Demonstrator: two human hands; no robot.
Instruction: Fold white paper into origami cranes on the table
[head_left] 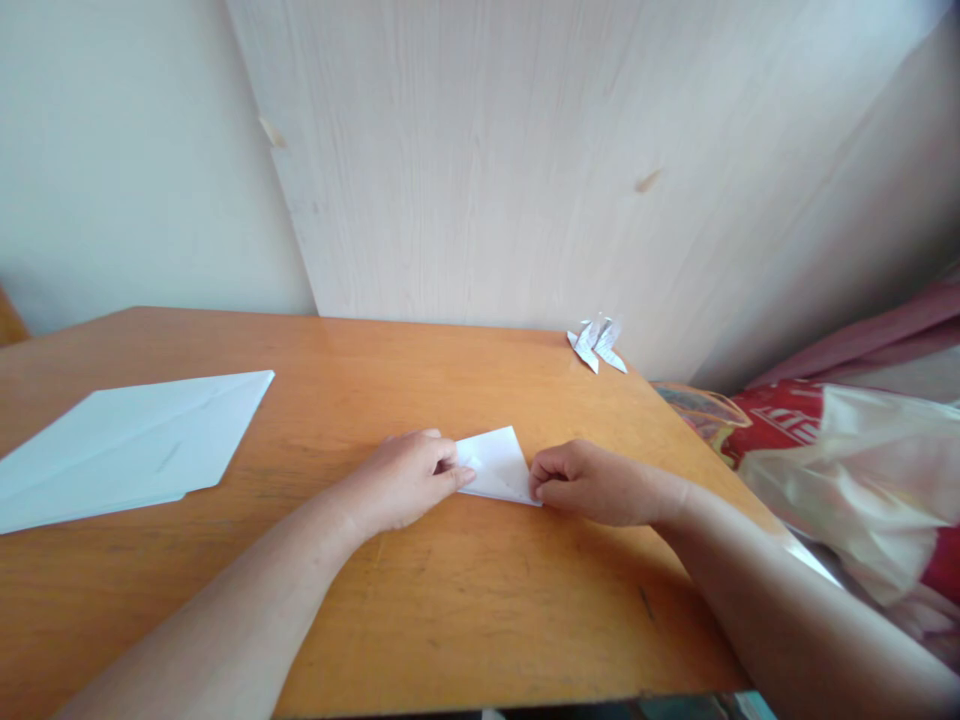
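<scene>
A small folded piece of white paper point(499, 462) lies near the middle of the orange wooden table point(465, 600). My left hand point(401, 478) rests on its left side, fingers pressed together on the paper's edge. My right hand point(592, 482) is curled in a loose fist, with its fingertips pinching the paper's lower right corner. Both forearms reach in from the near edge of the table.
Larger sheets of white paper point(124, 445) lie stacked at the table's left. A small folded paper figure point(597, 343) sits at the far right corner by the pale wood-grain wall panel point(525, 170). Off the right edge is a red and white plastic bag point(847, 470).
</scene>
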